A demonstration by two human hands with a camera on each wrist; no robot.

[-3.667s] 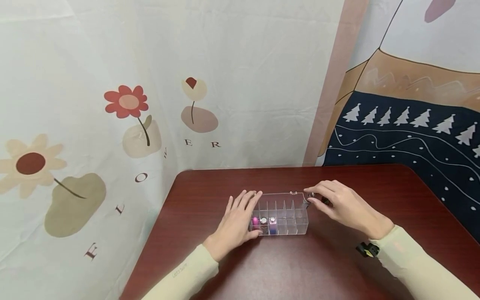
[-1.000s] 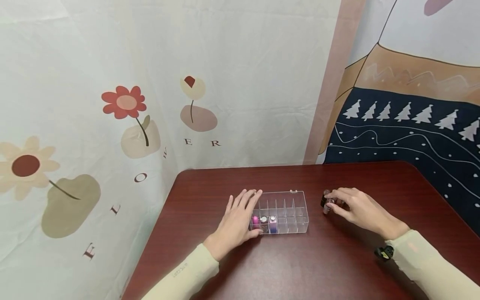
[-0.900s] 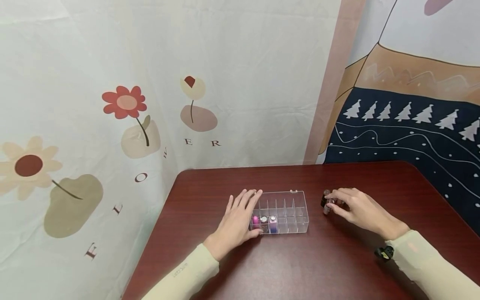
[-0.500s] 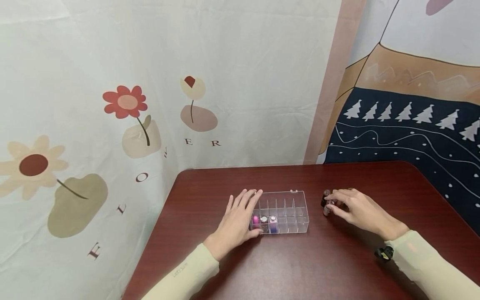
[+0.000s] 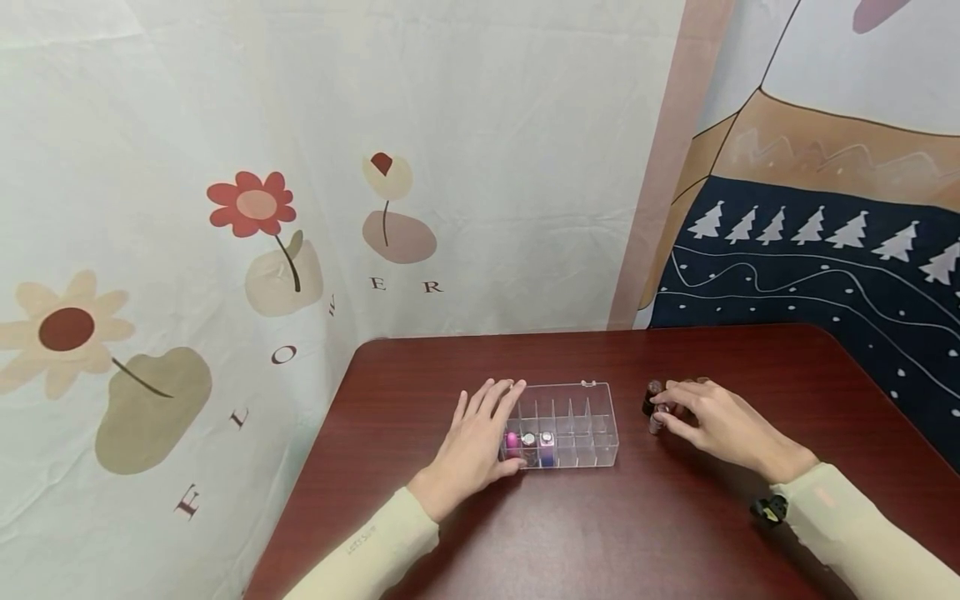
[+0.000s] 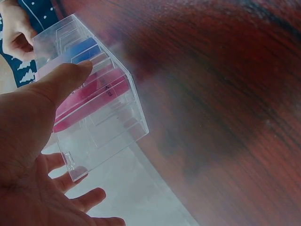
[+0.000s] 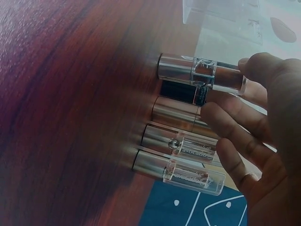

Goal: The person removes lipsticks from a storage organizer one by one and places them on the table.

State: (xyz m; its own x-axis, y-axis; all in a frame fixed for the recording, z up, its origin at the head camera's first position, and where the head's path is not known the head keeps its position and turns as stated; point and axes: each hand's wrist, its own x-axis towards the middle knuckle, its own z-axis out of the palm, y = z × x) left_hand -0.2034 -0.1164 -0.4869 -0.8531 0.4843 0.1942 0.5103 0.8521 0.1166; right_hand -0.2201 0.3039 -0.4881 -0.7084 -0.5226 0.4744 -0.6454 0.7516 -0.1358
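My left hand [image 5: 472,433] holds the left end of a clear divided box [image 5: 592,450], thumb on the front wall and fingers at the back corner. Along its front row stand a pink tube [image 5: 512,442], a silver-topped dark tube [image 5: 529,450] and a purple-and-blue tube [image 5: 547,450]. To the right of the box, my right hand [image 5: 723,421] pinches the upper, clear end of a lipstick [image 7: 176,68] with thumb and fingers. Its silver base points down at the table, and the hand partly covers the upper end.
Beside the pinched lipstick stand a black tube [image 7: 178,92], a gold tube [image 7: 174,113] and clear-capped lipsticks [image 7: 157,137] in a row. The reddish-brown table [image 5: 555,533] ends at a flower-printed cloth [image 5: 525,167] behind.
My right hand has moved rightward from the box's back right corner to the standing lipsticks, and has stayed there over the last second. The left hand keeps its hold on the box.
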